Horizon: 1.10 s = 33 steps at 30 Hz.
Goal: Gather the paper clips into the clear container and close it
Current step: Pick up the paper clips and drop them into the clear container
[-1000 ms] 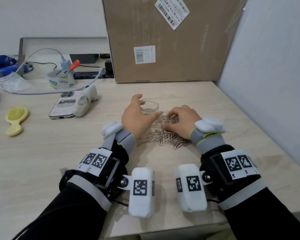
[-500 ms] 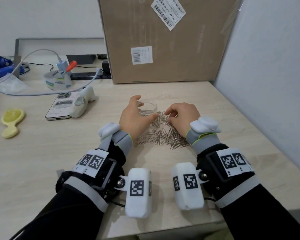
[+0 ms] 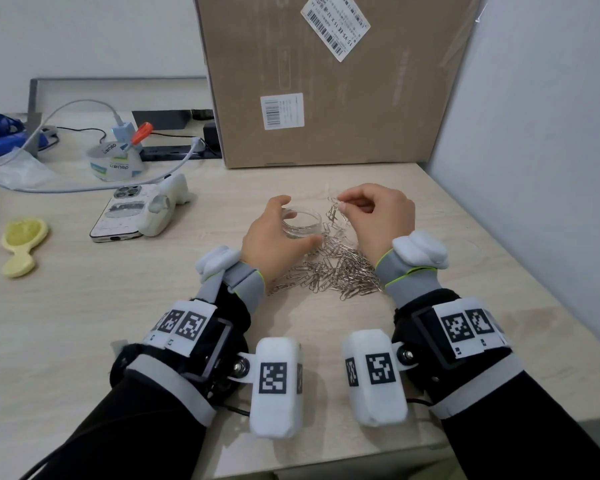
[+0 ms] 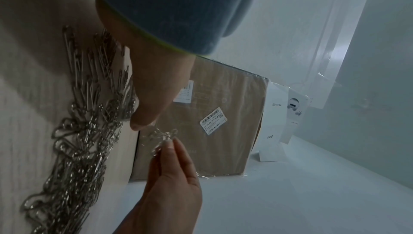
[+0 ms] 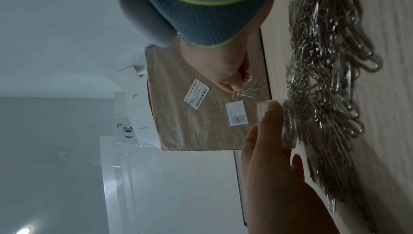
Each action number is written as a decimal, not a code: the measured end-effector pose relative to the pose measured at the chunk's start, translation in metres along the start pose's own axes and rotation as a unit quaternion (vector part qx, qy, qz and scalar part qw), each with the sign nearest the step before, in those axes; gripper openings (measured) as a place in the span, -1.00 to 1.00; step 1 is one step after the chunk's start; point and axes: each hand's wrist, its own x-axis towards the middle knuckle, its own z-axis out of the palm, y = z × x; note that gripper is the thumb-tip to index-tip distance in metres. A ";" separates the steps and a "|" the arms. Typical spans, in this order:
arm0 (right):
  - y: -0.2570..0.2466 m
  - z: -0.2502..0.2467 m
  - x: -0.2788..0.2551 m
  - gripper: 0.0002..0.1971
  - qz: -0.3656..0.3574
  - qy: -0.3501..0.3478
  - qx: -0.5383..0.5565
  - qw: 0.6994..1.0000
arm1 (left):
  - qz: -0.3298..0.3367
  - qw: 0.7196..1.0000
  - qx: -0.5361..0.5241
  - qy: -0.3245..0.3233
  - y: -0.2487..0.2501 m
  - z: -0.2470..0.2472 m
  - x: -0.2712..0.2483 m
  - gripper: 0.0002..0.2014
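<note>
Bright head view, dim, hazy wrist views

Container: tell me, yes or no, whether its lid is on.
No. The container stands open-topped, held by the left hand.

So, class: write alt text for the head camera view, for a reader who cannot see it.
A person's right hand pinches a few paper clips lifted beside a clear container, which the left hand steadies on a pale wooden desk. A pile of clips lies between the wrists; a cardboard box stands behind.
</note>
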 end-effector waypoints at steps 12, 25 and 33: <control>-0.007 0.007 -0.005 -0.88 -0.038 -0.053 0.102 0.993 | 0.034 0.997 0.023 -0.066 0.008 0.002 -0.008 -0.01; 0.006 -0.006 0.001 -0.83 0.011 0.014 0.018 1.000 | -0.029 0.992 -0.004 0.122 -0.001 -0.018 0.005 -0.33; 0.023 -0.023 0.000 -0.75 0.089 -0.026 -0.036 0.995 | -0.130 0.972 0.050 0.188 -0.036 -0.041 0.020 -0.30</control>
